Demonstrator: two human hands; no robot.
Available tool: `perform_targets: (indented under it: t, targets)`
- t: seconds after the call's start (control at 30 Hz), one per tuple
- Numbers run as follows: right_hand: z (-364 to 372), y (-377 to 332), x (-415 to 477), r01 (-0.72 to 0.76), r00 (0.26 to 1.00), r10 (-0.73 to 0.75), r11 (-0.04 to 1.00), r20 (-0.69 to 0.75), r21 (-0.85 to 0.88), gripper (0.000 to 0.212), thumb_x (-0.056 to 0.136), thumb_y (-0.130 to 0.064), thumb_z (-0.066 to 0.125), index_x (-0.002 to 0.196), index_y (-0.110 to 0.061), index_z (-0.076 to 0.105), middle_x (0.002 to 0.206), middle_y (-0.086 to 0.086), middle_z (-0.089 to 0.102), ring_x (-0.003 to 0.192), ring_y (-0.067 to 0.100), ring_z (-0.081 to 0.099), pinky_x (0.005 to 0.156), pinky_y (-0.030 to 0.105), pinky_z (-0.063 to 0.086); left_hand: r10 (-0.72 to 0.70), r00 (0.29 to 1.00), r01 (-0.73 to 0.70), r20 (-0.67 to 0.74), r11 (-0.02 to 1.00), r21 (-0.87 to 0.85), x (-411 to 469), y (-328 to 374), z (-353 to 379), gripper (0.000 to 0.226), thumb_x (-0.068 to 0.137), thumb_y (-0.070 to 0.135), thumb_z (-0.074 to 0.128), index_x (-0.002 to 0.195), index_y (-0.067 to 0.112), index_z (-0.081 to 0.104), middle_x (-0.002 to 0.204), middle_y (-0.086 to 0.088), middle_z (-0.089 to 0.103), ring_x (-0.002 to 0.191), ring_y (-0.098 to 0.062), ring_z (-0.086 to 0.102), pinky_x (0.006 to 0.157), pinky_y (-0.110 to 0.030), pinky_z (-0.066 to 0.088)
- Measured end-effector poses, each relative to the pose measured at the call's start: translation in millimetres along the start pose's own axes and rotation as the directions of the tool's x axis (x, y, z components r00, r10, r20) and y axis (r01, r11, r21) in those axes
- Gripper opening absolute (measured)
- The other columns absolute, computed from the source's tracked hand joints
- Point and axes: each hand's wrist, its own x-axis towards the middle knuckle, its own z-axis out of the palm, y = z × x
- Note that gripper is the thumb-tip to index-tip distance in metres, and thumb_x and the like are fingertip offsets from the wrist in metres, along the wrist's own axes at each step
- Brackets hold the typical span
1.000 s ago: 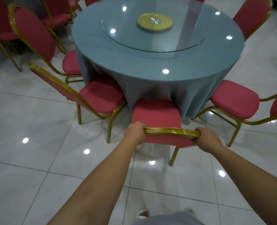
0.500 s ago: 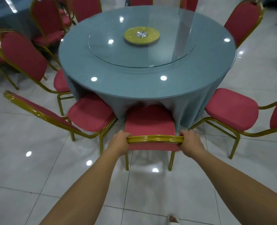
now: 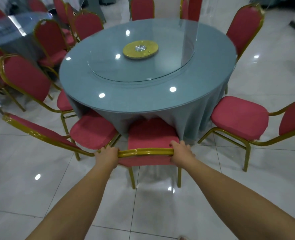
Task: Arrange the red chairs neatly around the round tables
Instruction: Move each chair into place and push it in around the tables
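You are gripping the gold top rail [image 3: 145, 151] of the red chair [image 3: 152, 134] directly in front of you with both hands. Your left hand [image 3: 107, 155] is curling round the rail's left end, and your right hand [image 3: 180, 152] is wrapping its right end, with the fingers hooked over the front of the backrest. The chair is facing the round table [image 3: 143, 97], and the front of its seat is sitting against the hanging blue-grey tablecloth [image 3: 191, 118], which is bunching over the seat's front edge. Its two rear legs are standing on the glossy white tile floor [image 3: 39, 196]. Just to its left, a second chair [image 3: 93, 131] is angling in toward the table, its seat nearly meeting the one you are holding. To the right, a third chair [image 3: 238, 118] is sitting a little apart, its seat close to the cloth. More red chairs are ringing the left, far and right sides of the table. A glass turntable [image 3: 169, 70] with a gold hub [image 3: 140, 49] is resting on the tabletop. Another covered table [image 3: 13, 32] is showing at the upper left, with chairs crowding around it.
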Motion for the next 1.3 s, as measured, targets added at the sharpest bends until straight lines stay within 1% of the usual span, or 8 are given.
perform_targets:
  t: [0.07, 0.17, 0.27, 0.37, 0.53, 0.83, 1.2, 1.3]
  targets:
    - [-3, 17, -14, 0.063, 0.997, -0.068, 0.992, 0.041, 0.107, 0.091, 0.078, -0.033, 0.08, 0.15, -0.039, 0.024, 0.155, 0.005, 0.02, 0.143, 0.034, 0.023, 0.111, 0.056, 0.035, -0.049, 0.997, 0.048, 0.064, 0.999, 0.013, -12, 14, -6, 0.057, 0.09, 0.024, 0.059, 0.143, 0.025, 0.037, 0.139, -0.011, 0.046, 0.13, -0.035, 0.04, 0.108, -0.054, 0.033]
    - [11, 71, -60, 0.148, 0.988, -0.119, 0.917, -0.099, 0.372, 0.089, 0.078, -0.035, 0.076, 0.151, -0.038, 0.026, 0.156, -0.001, 0.023, 0.141, 0.025, 0.028, 0.11, 0.038, 0.037, 0.14, 0.99, -0.141, -0.025, 0.986, -0.09, -47, 46, -13, 0.088, 0.084, 0.039, 0.068, 0.155, 0.026, 0.019, 0.154, -0.007, 0.033, 0.144, -0.031, 0.026, 0.118, -0.049, 0.019]
    - [36, 146, -115, 0.054, 0.993, 0.02, 0.81, -0.12, 0.583, 0.071, 0.082, -0.032, 0.074, 0.144, -0.035, 0.039, 0.147, -0.004, 0.036, 0.129, 0.013, 0.041, 0.104, 0.025, 0.035, 0.416, 0.815, -0.525, -0.405, 0.826, -0.207, -102, 100, -3, 0.067, 0.08, 0.015, 0.068, 0.144, 0.023, 0.048, 0.148, -0.001, 0.048, 0.144, -0.023, 0.034, 0.121, -0.042, 0.021]
    - [42, 212, -152, -0.091, 0.969, 0.226, 0.692, -0.096, 0.716, 0.058, 0.086, -0.025, 0.073, 0.138, -0.031, 0.047, 0.143, 0.002, 0.043, 0.117, 0.013, 0.045, 0.101, 0.032, 0.041, 0.538, 0.716, -0.692, -0.446, 0.634, -0.345, -144, 175, 19, 0.052, 0.08, 0.004, 0.065, 0.129, 0.022, 0.063, 0.143, 0.003, 0.052, 0.141, -0.018, 0.038, 0.12, -0.039, 0.025]
    - [4, 285, -175, -0.054, 0.881, 0.419, 0.551, -0.22, 0.833, 0.044, 0.091, -0.02, 0.069, 0.131, -0.027, 0.053, 0.133, 0.0, 0.051, 0.116, 0.015, 0.05, 0.093, 0.031, 0.042, 0.68, 0.711, -0.664, -0.177, 0.568, -0.487, -168, 295, 45, 0.054, 0.091, 0.013, 0.061, 0.139, 0.034, 0.049, 0.154, 0.008, 0.033, 0.145, -0.008, 0.024, 0.118, -0.021, 0.017]
    - [-54, 386, -181, 0.019, 0.768, 0.577, 0.413, -0.278, 0.91, 0.04, 0.092, -0.025, 0.069, 0.125, -0.041, 0.052, 0.117, -0.012, 0.058, 0.115, 0.01, 0.053, 0.081, 0.022, 0.044, 0.826, 0.563, -0.706, 0.02, 0.493, -0.509, -143, 456, 24, 0.048, 0.094, 0.024, 0.06, 0.134, 0.048, 0.047, 0.145, 0.017, 0.046, 0.134, -0.006, 0.041, 0.113, -0.03, 0.035]
    - [-218, 533, -96, -0.146, 0.722, 0.646, 0.491, -0.246, 0.859, 0.05, 0.092, -0.03, 0.068, 0.134, -0.043, 0.045, 0.124, -0.009, 0.054, 0.119, 0.013, 0.051, 0.088, 0.03, 0.046, 0.862, 0.506, -0.646, 0.035, 0.406, -0.646, -43, 702, -44, 0.055, 0.09, 0.017, 0.067, 0.14, 0.029, 0.049, 0.14, 0.005, 0.051, 0.122, -0.011, 0.05, 0.092, -0.022, 0.046]
    - [-283, 567, -66, -0.129, 0.678, 0.669, 0.515, -0.303, 0.848, 0.051, 0.093, -0.028, 0.067, 0.137, -0.041, 0.044, 0.125, -0.007, 0.055, 0.119, 0.013, 0.052, 0.09, 0.031, 0.047, 0.857, 0.515, -0.611, 0.012, 0.376, -0.697, -18, 780, -79, 0.059, 0.088, 0.025, 0.07, 0.142, 0.029, 0.047, 0.133, 0.009, 0.047, 0.125, -0.012, 0.046, 0.1, -0.032, 0.045]
